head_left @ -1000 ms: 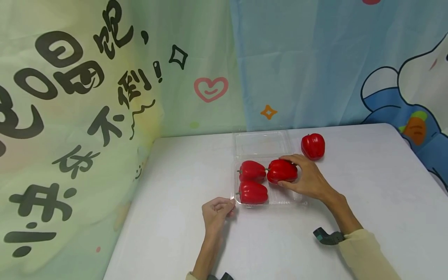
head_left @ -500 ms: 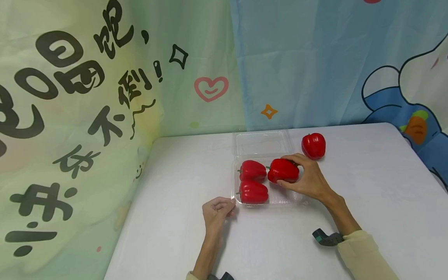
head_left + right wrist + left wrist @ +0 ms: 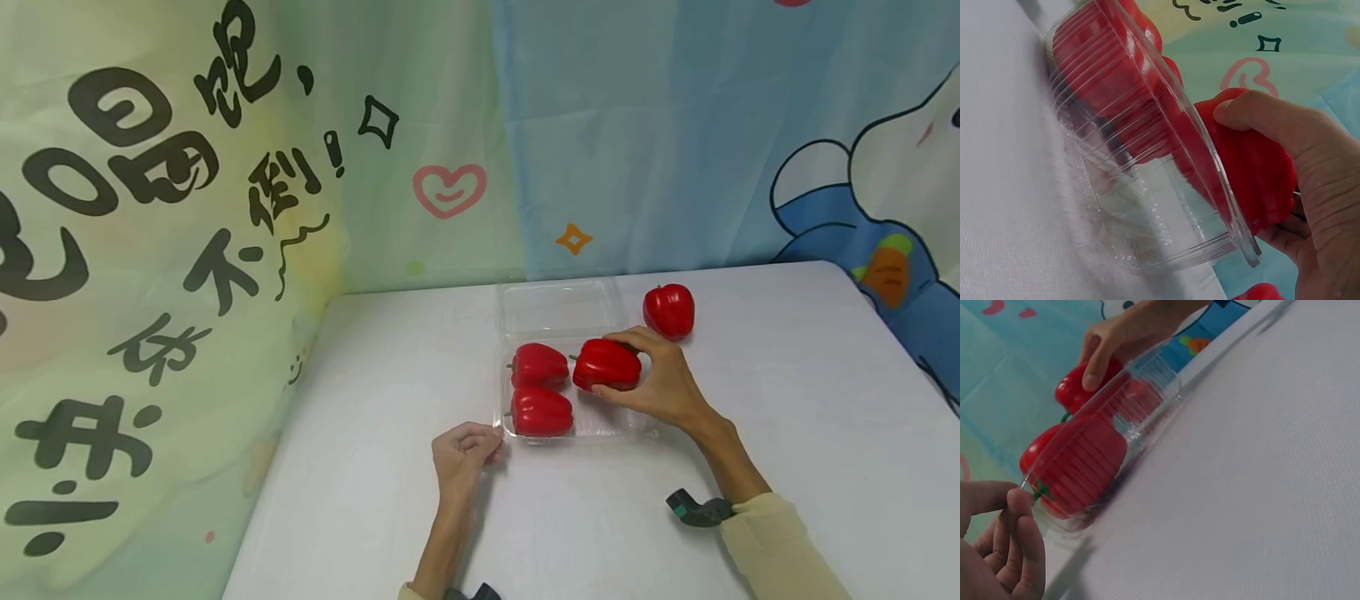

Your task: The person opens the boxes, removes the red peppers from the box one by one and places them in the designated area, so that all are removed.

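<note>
- Tabletop [image 3: 352,492], white and finely textured, meets a printed fabric backdrop [image 3: 637,150] along its far edge; the cloth runs green-yellow on the left with black characters, blue on the right with a cartoon figure [image 3: 892,225].
- The held bell pepper [image 3: 603,365] is glossy red, lobed and blocky, its green stem pointing left; it is at the far right part of the clamshell container [image 3: 607,423], partly above the rim.
- The right hand [image 3: 660,383] grips that pepper between thumb and fingers.
- The left hand [image 3: 461,457] pinches the container's near left corner between thumb and forefinger.
- The far-left bell pepper [image 3: 540,367] and near-left bell pepper [image 3: 542,412] lie on their sides along the container's left edge.
- Clear, thin plastic with ribbed walls forms the container; its lid [image 3: 558,310] lies open toward the tabletop's far edge.
- The loose bell pepper [image 3: 669,312] stands near that edge, right of the lid.
</note>
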Demonstrator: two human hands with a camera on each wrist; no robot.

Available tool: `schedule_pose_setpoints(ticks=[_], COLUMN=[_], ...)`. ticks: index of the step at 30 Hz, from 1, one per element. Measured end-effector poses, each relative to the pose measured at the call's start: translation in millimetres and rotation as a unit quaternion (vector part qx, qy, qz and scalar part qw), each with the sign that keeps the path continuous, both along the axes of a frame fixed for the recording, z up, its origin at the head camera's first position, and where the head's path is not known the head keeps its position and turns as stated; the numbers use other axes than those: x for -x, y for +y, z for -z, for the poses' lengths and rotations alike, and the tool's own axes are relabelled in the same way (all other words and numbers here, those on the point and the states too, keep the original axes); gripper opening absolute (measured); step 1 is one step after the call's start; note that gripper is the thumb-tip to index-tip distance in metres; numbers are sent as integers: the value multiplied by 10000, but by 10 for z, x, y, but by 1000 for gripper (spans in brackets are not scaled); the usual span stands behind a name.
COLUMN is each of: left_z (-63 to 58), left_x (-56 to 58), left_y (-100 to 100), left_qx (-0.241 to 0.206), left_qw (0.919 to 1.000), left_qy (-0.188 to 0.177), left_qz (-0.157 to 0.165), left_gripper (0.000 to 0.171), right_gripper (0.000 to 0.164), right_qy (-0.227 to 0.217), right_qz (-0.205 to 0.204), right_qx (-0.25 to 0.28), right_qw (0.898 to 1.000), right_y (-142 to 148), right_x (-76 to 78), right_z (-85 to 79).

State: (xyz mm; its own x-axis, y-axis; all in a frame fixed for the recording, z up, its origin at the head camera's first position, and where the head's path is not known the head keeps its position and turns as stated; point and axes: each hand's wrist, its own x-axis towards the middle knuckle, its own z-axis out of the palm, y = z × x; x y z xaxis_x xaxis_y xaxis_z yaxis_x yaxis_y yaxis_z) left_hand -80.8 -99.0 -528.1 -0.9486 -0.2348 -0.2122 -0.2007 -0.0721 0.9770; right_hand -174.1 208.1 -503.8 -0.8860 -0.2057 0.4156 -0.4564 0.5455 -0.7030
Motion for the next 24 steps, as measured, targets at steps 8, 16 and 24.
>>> schedule_pose_setpoints(ticks=[8,16,24], left_z=[5,9,8], left_x=[-7,-4,-10], left_y=[-4,-1,3], left_qx=[4,-31,-3], left_qw=[10000,10000,10000], left_qy=[-9,-42,-34], left_qz=[-22,-26,-44], left_gripper=[14,14,14], right_gripper=[75,76,77], right_qy=[-10,89,93], right_qz=[70,165,369], right_qx=[-65,-47,-94], right_qw=[10000,9998,9992], right_y=[16,60,93], right_x=[-24,-46,-54], right_z=[-30,-36,-61])
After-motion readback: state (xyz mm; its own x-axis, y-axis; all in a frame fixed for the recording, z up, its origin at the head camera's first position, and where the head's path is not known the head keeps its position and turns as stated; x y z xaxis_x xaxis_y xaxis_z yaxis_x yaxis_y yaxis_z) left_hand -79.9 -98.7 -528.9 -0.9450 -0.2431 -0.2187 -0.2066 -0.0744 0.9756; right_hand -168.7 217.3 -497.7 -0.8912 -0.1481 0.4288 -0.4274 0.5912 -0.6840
